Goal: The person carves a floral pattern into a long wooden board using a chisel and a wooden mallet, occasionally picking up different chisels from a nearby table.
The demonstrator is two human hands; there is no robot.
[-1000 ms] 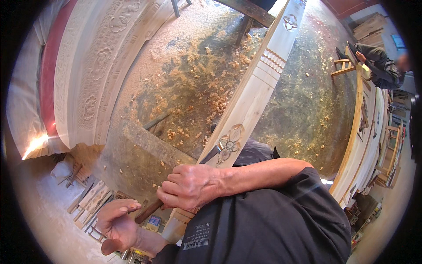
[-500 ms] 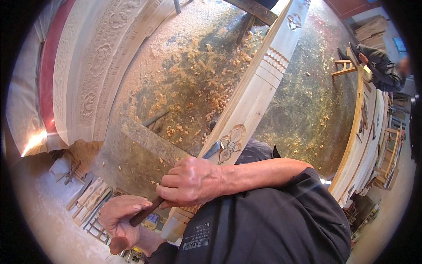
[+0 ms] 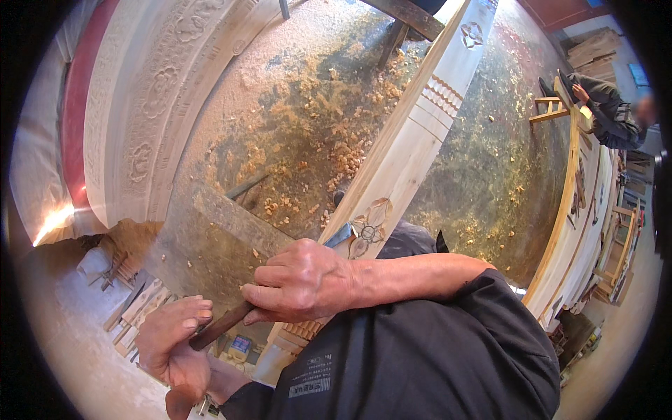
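Observation:
My right hand [image 3: 299,283] is wrapped round the dark wooden handle of a chisel [image 3: 222,327]. The chisel's metal blade comes out past my fist and its tip lies at a carved flower [image 3: 369,229] on a long pale wooden beam [image 3: 400,175]. At the lower left, my left hand [image 3: 171,339] is open, fingers stretched out and thumb apart. The butt of the handle rests against its palm. Further up the beam are a carved row of ridges [image 3: 441,96] and another carved flower [image 3: 472,35].
Wood shavings [image 3: 350,150] litter the floor. A large carved panel [image 3: 150,98] stands at the left. At the right, a person [image 3: 605,105] sits by a long workbench [image 3: 575,182] with tools on it. Planks and a small blue box [image 3: 240,346] lie at the lower left.
My left hand and the handle's butt have shifted slightly left, and more of the handle shows between my hands. My right hand has risen a little; the blade stays by the flower.

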